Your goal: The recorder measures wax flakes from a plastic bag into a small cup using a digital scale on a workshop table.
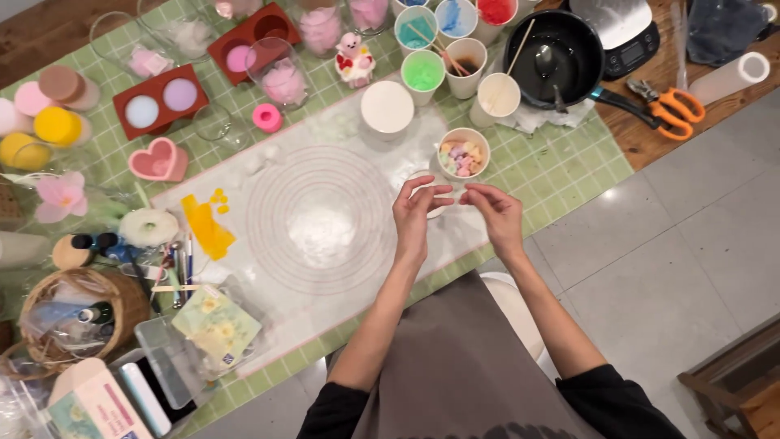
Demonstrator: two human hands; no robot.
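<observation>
Hands, two: left hand (416, 213) and right hand (497, 213) grip pinching one small glass (426, 192).

A black pan (552, 61) is spotted well beyond the right hand (497, 218), with orange scissors (674, 110) laid farther out to its right. Far off the left hand's (414, 218) outer side, a pink heart mould (158, 160) is set down, and a wicker basket (81, 313) is parked nearer the body.
</observation>
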